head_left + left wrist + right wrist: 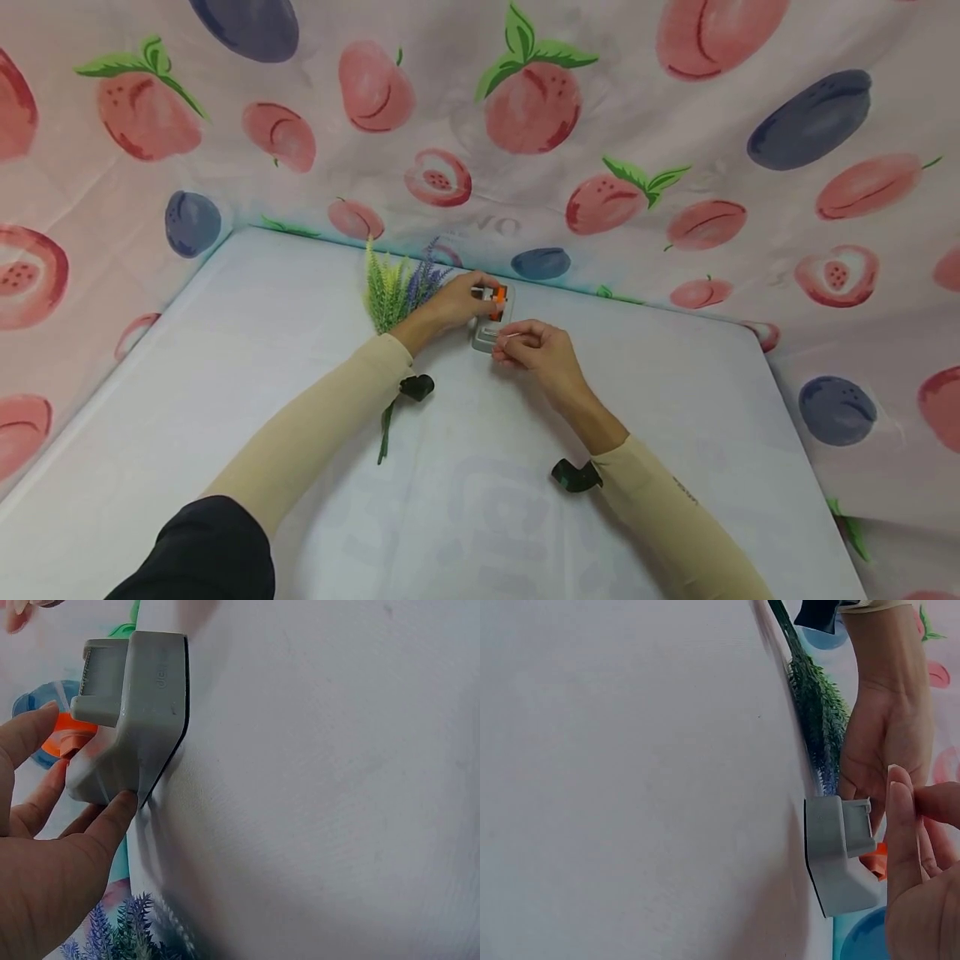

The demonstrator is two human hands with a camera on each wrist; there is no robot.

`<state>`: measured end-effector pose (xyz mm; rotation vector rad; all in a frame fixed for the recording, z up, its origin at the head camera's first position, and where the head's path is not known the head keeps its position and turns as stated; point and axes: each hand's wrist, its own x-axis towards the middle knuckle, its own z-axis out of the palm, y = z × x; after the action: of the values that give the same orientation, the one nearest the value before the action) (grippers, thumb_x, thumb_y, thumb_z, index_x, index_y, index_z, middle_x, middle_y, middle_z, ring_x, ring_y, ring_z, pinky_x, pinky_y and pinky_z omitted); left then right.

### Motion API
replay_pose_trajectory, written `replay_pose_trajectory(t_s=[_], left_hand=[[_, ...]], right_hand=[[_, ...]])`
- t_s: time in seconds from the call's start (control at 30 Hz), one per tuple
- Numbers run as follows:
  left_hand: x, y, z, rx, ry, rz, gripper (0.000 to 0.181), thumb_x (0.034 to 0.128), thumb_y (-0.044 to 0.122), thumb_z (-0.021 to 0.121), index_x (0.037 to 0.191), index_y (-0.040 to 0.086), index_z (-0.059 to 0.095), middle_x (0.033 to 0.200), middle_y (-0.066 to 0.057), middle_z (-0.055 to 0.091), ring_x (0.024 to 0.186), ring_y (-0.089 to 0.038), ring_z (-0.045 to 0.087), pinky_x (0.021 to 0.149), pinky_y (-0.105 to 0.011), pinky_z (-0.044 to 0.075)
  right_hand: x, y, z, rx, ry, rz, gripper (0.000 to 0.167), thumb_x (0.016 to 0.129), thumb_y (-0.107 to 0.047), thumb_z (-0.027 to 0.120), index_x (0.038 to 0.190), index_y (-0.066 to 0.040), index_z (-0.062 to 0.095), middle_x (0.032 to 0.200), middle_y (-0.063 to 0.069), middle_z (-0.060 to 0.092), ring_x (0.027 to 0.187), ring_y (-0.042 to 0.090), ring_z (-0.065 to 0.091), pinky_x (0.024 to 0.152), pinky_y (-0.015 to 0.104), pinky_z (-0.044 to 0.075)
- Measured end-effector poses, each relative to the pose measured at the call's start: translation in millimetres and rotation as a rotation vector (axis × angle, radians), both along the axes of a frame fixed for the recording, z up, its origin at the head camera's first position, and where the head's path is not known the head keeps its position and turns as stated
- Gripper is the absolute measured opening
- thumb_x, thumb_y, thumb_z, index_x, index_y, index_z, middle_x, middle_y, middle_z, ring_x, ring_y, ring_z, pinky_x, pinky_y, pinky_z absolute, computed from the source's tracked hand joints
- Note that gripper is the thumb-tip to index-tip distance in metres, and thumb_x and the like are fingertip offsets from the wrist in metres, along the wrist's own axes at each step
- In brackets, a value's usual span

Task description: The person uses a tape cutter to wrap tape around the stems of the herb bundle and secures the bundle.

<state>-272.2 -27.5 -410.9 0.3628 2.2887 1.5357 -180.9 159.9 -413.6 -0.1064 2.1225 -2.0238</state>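
A grey tape dispenser point(480, 344) with an orange core point(72, 742) stands near the back of the white table. My left hand point(456, 302) grips it from the left; in the left wrist view fingers touch the core and the lower end of the body. By the cutter end, my right hand point(546, 357) has its thumb and forefinger pinched together. A thin, pale strip at those fingertips looks like clear tape, though it barely shows. From the right wrist view, the right hand point(922, 900) is beside the dispenser point(825, 834), not against its body.
Artificial flowers with yellow-green point(384, 302) and purple point(422, 282) spikes lie partly under the left wrist, stems toward the front. A fruit-print curtain point(465, 100) hangs along the table's back edge. Black camera mounts point(576, 476) jut from both sleeves.
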Motion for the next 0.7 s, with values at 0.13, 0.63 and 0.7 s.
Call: replay_pose_trajectory(t_s=[0.13,0.63,0.7], left_hand=[[-1.2,0.8,-1.0,0.004,0.004,0.002,0.042,0.0987,0.024,0.069,0.138,0.012,0.059,0.152,-0.011,0.047,0.142,-0.031,0.044,0.112,-0.046,0.041],[-2.1,-0.4,-1.3,0.033,0.002,-0.002,0.040,0.0983,0.018,0.069,0.136,0.009,0.059,0.151,-0.012,0.047,0.142,-0.032,0.043,0.112,-0.046,0.042],[-1.9,-0.3,-1.5,0.030,0.002,-0.002,0.041,0.0978,0.019,0.070,0.136,0.009,0.059,0.151,-0.012,0.048,0.142,-0.032,0.043,0.112,-0.046,0.042]], right_hand=[[1.1,-2.9,-1.9,-0.007,-0.007,-0.007,0.027,0.094,0.006,0.065,0.118,0.005,0.052,0.088,0.010,0.075,0.078,0.017,0.075,0.077,0.032,0.061],[13.7,-8.0,-5.5,0.062,-0.077,0.030,0.032,0.094,0.003,0.066,0.121,0.004,0.048,0.093,0.012,0.076,0.079,0.016,0.075,0.075,0.030,0.061],[16.6,-7.5,-5.0,0.066,-0.087,0.029,0.034,0.095,0.002,0.066,0.123,0.004,0.048,0.094,0.013,0.076,0.079,0.016,0.075,0.076,0.031,0.061]])
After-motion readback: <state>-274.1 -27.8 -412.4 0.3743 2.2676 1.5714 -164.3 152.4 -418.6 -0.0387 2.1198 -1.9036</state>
